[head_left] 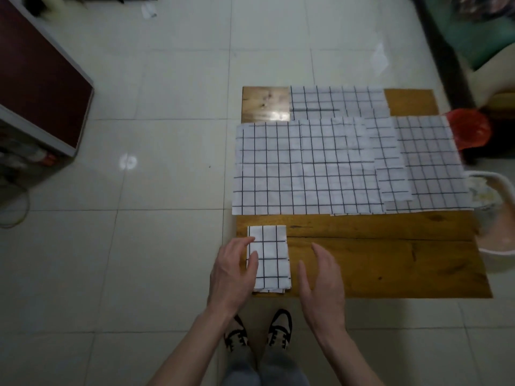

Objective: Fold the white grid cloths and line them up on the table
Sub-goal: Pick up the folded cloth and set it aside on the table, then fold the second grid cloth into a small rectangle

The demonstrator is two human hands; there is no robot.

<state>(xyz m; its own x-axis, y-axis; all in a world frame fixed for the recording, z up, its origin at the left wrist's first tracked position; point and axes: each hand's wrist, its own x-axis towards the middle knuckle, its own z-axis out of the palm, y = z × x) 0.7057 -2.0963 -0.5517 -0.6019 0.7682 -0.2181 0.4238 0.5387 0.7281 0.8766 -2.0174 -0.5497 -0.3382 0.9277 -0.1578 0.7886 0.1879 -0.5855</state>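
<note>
The left hand [235, 270] lies flat, fingers loosely spread, on the left edge of the folded cloth [269, 259]; the right hand [323, 285] hovers open just right of it, holding nothing. This white, black-gridded rectangle sits low-centre on the desk [390, 260], long axis running up-frame. Unfolded cloths [320, 168] overlap above it. No writing shows.

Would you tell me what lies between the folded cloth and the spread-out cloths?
In the head view, only a bare strip of wooden table separates the folded cloth from the spread-out cloths.
</note>
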